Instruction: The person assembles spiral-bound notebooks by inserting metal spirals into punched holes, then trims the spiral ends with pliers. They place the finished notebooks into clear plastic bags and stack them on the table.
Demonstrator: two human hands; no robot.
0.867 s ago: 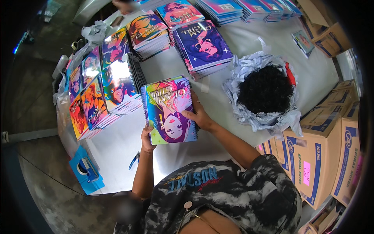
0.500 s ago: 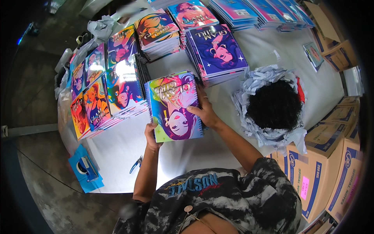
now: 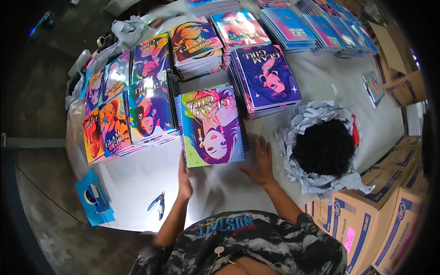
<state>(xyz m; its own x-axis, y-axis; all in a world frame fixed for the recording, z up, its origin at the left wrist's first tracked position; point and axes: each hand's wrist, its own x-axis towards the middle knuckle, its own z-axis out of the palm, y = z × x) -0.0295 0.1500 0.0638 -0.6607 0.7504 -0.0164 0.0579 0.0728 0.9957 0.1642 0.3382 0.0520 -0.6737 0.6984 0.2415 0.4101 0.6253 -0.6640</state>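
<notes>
A stack of spiral notebooks (image 3: 213, 130), its top cover a purple-haired face on green and pink, lies on the white table directly ahead of me. At its near left corner is my left hand (image 3: 184, 182), fingers stretched along the side; whether they touch it is hard to tell. My right hand (image 3: 260, 164) is open off the stack's near right corner, fingers spread and holding nothing. Just beyond stands a taller pile of dark purple notebooks (image 3: 268, 78). Left of the stack is a pile with a dark-haired face cover (image 3: 149, 110).
Several more notebook piles (image 3: 195, 43) fill the far and left table, with blue-pink ones (image 3: 288, 30) at far right. Crumpled paper surrounds a black fuzzy mass (image 3: 323, 149) at right. Pliers (image 3: 158, 205) and a tape dispenser (image 3: 95, 197) lie near left. Cartons (image 3: 362, 220) stand lower right.
The top notebooks between my hands now rest in line with the stack. My right hand has let go and drawn back toward me; the left has slid down with its grip loosened.
</notes>
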